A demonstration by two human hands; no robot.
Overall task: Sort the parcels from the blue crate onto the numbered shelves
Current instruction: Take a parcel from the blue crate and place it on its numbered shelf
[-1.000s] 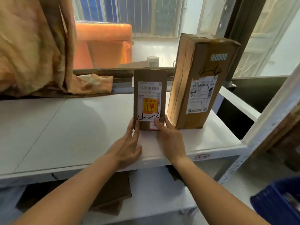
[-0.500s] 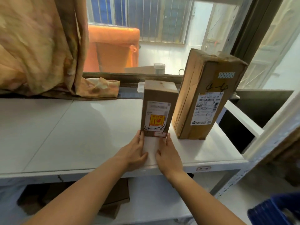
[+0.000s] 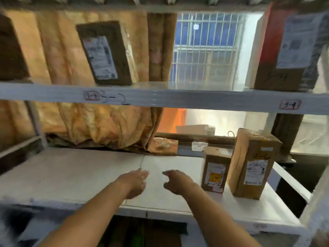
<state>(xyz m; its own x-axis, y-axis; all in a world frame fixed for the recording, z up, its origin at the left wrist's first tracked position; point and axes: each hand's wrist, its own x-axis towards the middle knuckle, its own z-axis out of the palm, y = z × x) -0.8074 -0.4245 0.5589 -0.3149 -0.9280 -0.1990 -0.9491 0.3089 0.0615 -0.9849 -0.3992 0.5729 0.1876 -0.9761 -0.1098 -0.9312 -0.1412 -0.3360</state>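
A small brown parcel [image 3: 214, 172] with a white and orange label stands upright on the white lower shelf [image 3: 89, 175], close beside a taller brown parcel [image 3: 252, 164] on its right. My left hand [image 3: 134, 183] and my right hand [image 3: 178, 182] hover over the shelf to the left of the small parcel. Both are empty with fingers loosely apart, and neither touches a parcel. The view is blurred. No blue crate shows.
The upper shelf rail [image 3: 178, 98] carries the labels 3-2 and 3-1. On it stand a dark parcel [image 3: 105, 54] at the left and a red and brown parcel [image 3: 284, 47] at the right. An orange curtain [image 3: 99, 125] hangs behind, beside a barred window [image 3: 206, 49].
Both hands have let go of the small parcel and drawn back to the left. The view has swung up and left, bringing the upper shelf into sight and dropping the blue crate out.
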